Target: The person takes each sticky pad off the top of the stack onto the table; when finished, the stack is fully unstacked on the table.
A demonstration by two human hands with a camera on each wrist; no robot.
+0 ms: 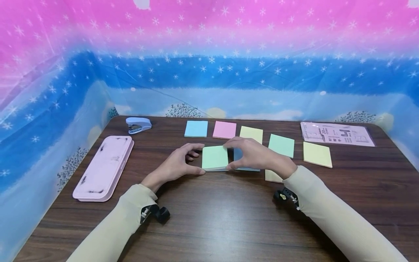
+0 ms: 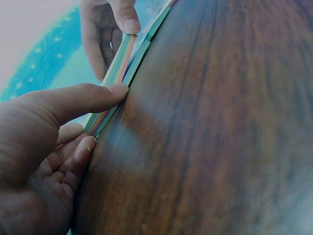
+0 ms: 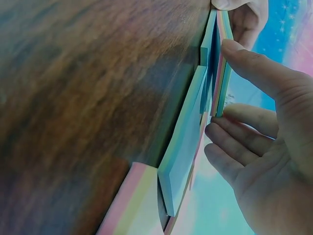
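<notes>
A square pad of sticky notes [image 1: 215, 156] with a green top lies between the two hands at the middle of the table. My left hand [image 1: 176, 162] holds its left side, thumb at the near corner and fingers at the far one. On the opposite side, my right hand [image 1: 253, 154] pinches it between thumb and fingers. Layered coloured edges of this pad [image 3: 222, 73] show in the right wrist view, its right end raised off a thin pad [image 3: 206, 44] beneath. Just to the right lies a blue pad [image 1: 247, 169], partly covered by my right hand.
Behind the hands lie blue [image 1: 196, 128], pink [image 1: 224, 130] and yellow [image 1: 251, 134] pads. To the right are a green pad [image 1: 281, 145], two yellowish pads [image 1: 316, 154] and a printed clear packet [image 1: 340, 134]. A stapler [image 1: 140, 124] and a pink case [image 1: 103, 167] stand left.
</notes>
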